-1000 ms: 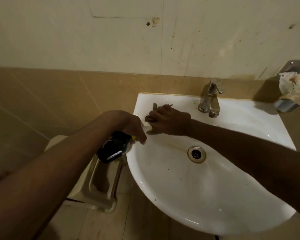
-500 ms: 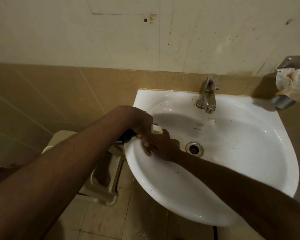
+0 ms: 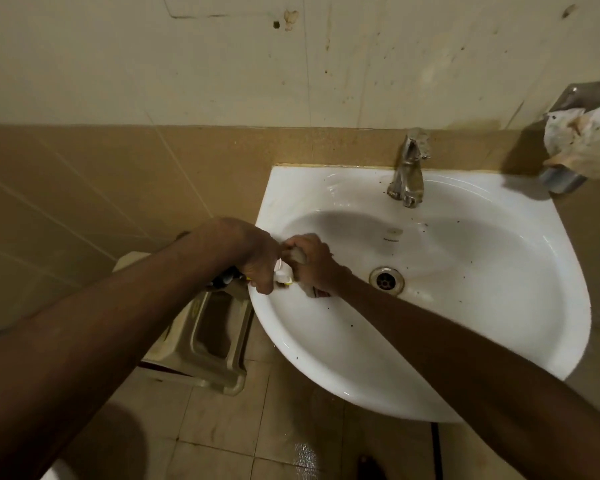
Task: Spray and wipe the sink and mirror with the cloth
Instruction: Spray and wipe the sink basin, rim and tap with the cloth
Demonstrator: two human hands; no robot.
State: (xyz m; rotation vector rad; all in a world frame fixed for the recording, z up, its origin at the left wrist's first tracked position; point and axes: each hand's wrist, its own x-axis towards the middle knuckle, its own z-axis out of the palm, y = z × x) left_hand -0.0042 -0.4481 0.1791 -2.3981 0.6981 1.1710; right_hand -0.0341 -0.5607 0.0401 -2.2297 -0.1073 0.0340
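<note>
A spray bottle (image 3: 253,276) is being gripped by the curled left hand (image 3: 253,258) at the left rim of the sink (image 3: 482,306); a cloth (image 3: 298,256) is being clutched in the right hand (image 3: 312,263), fingers wrapped round it, inside the basin.

Tiled floor (image 3: 219,424), beige, wet sheen near its lower middle. Plastic stool (image 3: 208,337) stands on it, left of and partly under the wall-mounted sink (image 3: 499,306).

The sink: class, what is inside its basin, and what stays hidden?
Inside the sink: the drain, dark specks, and the right hand gripping a cloth. Both hands cover most of the cloth.
</note>
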